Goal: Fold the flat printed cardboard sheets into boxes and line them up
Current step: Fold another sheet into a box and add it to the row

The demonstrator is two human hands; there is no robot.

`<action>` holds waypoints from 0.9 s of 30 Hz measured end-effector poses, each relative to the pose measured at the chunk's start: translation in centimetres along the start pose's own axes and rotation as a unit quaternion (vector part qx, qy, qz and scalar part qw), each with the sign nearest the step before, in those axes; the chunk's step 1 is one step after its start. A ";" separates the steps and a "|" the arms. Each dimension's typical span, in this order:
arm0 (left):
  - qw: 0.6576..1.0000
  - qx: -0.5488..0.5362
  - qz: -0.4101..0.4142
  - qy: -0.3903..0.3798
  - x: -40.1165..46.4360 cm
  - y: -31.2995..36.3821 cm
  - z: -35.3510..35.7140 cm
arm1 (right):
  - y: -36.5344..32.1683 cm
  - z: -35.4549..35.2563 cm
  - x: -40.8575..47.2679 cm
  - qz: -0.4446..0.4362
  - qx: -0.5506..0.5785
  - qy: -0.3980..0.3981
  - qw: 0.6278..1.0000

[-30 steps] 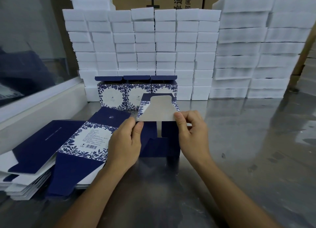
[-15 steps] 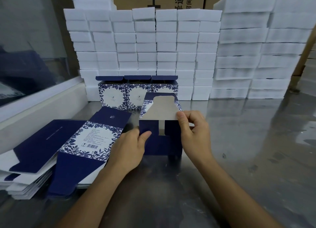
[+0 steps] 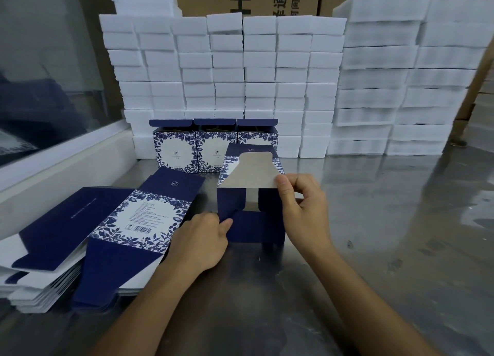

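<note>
- One head-worn view, wide-angle, looks forward and down over a steel table [image 3: 387, 222].
- Both forearms enter from 6 o'clock, close to the lens.
- White stacked blocks [image 3: 240, 75] fill 12 o'clock, farther off.

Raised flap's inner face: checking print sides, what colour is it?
Plain unprinted grey flap, clearest in the head view.
</note>
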State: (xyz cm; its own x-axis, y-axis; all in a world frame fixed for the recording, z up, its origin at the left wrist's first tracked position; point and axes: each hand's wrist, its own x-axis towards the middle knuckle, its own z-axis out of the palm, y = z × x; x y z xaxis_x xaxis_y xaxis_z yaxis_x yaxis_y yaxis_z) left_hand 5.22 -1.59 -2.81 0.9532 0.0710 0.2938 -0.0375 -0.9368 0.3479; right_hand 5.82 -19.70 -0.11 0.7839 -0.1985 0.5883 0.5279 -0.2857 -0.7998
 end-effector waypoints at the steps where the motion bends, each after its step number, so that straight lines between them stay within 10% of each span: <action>1: 1.000 -0.002 -0.004 0.001 0.0 0.0 0.0 | 0.0 0.0 0.0 0.000 0.002 0.000 1.000; 11: 0.997 -0.060 -0.002 0.046 -0.6 0.7 -0.4 | -0.4 -0.2 -0.2 0.021 0.070 -0.010 0.997; 27: 0.943 -0.195 0.132 0.233 -1.0 1.8 -1.0 | 0.5 0.0 -0.5 -0.101 -0.120 -0.022 0.987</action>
State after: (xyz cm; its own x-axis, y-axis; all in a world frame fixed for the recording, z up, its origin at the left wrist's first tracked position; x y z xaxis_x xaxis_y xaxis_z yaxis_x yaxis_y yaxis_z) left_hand 3.86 -3.01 -1.55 0.6629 0.0821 0.7442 -0.4490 -0.7519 0.4828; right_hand 5.70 -19.70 -0.82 0.6875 -0.0748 0.7223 0.5857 -0.5308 -0.6125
